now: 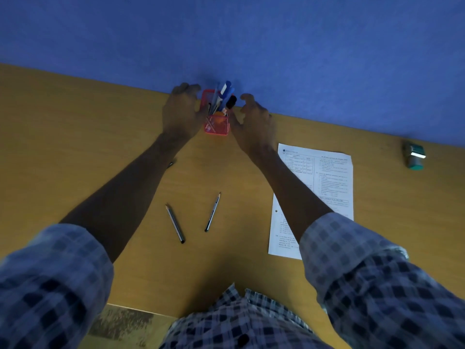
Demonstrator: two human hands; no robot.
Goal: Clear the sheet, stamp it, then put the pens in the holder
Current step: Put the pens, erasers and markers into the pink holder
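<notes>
A red mesh pen holder (217, 127) stands at the desk's far edge against the blue wall, with several pens and markers (224, 95) sticking out of it. My left hand (180, 114) rests against the holder's left side, fingers loosely curled and holding nothing. My right hand (253, 122) hovers just right of the holder, thumb towards it, fingers loosely curled and empty. Two pencils (175, 223) (212, 212) lie on the desk between my forearms. A dark pen tip (171, 163) peeks out from under my left forearm. The printed sheet (329, 177) lies to the right, partly under my right arm.
A green stamp (415, 157) lies on its side at the far right near the wall. The wooden desk (75, 147) ends at the blue wall (251, 34) behind the holder. The desk's near edge and a patch of floor (120, 323) show at lower left.
</notes>
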